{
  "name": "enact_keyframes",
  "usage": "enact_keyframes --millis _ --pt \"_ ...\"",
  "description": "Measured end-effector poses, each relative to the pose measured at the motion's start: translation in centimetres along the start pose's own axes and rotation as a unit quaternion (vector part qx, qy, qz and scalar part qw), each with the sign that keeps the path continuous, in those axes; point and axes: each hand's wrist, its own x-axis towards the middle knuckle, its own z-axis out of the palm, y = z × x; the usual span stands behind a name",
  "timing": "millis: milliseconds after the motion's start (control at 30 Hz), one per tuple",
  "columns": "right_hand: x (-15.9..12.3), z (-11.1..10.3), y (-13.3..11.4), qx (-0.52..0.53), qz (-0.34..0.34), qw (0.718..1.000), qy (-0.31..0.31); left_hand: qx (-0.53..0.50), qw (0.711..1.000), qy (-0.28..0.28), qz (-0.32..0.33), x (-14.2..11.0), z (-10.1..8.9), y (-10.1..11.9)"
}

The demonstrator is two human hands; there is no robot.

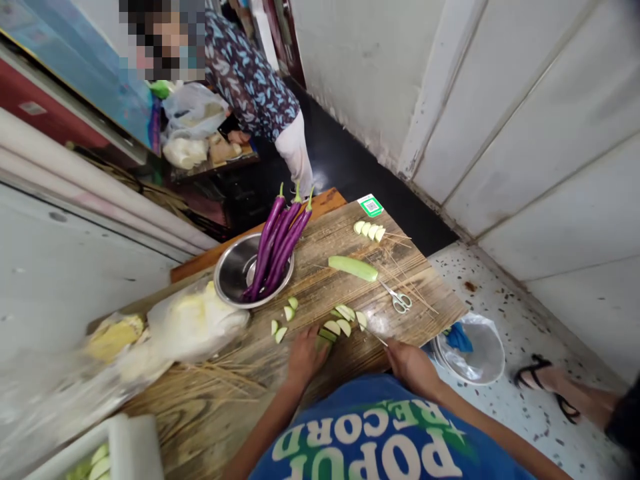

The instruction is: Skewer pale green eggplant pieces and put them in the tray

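Note:
On the wooden table, my left hand (pixel 306 353) has its fingers curled against a green zucchini piece (pixel 327 335). Pale half-round zucchini slices (pixel 344 325) lie just past those fingertips. My right hand (pixel 411 363), at the table's near edge, pinches a thin skewer (pixel 376 337) that slants toward a single slice (pixel 361 321). Farther off are a long zucchini half (pixel 353 268) and scissors (pixel 401 302). A row of slices (pixel 369 231) sits on skewers near the far right corner. A few loose slices (pixel 281 334) lie left of my hands.
A steel bowl (pixel 227 293) holds several purple eggplants (pixel 280 250). Plastic bags (pixel 195 320) and loose skewers (pixel 225 380) cover the left side. A white container (pixel 117 440) stands front left, a lined bin (pixel 475 350) right. Another person (pixel 255 87) bends beyond the table; a sandaled foot (pixel 545 380) shows right.

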Motion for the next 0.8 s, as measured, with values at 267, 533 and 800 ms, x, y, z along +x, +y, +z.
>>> enact_keyframes --millis 267,533,800 --pt "0.1 -1.9 1.0 -0.003 0.026 0.999 -0.046 0.107 0.992 -0.019 -0.057 2.2 1.7 3.6" --pt "0.3 -1.3 1.4 0.011 0.036 0.998 -0.050 0.100 0.990 -0.047 -0.092 3.1 1.7 3.6" --pt "0.6 -0.9 1.7 0.008 0.008 0.999 -0.046 0.067 0.997 0.002 -0.047 4.2 3.1 3.2"
